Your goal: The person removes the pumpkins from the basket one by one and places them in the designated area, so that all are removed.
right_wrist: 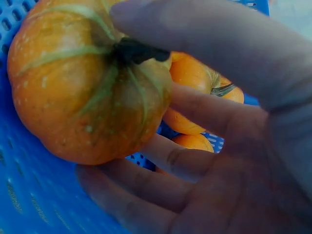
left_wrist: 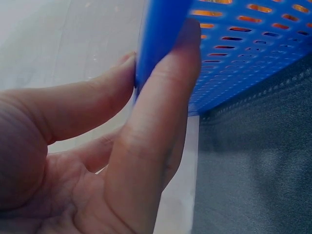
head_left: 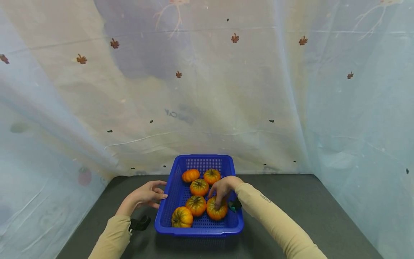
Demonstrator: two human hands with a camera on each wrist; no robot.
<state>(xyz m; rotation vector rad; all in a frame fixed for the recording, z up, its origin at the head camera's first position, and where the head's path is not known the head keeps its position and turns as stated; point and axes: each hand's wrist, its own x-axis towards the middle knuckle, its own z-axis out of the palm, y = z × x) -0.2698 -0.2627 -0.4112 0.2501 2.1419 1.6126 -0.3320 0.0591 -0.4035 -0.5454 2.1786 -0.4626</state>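
Observation:
A blue perforated plastic basket [head_left: 199,232] holds several small orange pumpkins with greenish ribs. My left hand [head_left: 146,195] pinches its left rim between thumb and fingers; the left wrist view shows the rim [left_wrist: 163,34] between them. Inside the basket, my right hand [head_left: 224,187] grips the front-right pumpkin [head_left: 216,213]. Seen from the right wrist, the thumb lies over the top of this pumpkin [right_wrist: 73,97] near its dark stem, and the other fingers curl along its side. Just left of it sits another pumpkin [head_left: 196,205], with one more [head_left: 182,217] in the front-left corner.
Farther back in the basket lie a middle pumpkin [head_left: 199,187], a back-left one [head_left: 190,175] and a back-right one [head_left: 212,176]. The basket stands on a dark table [head_left: 284,205]. Pale plastic sheeting [head_left: 207,100] hangs behind and at both sides.

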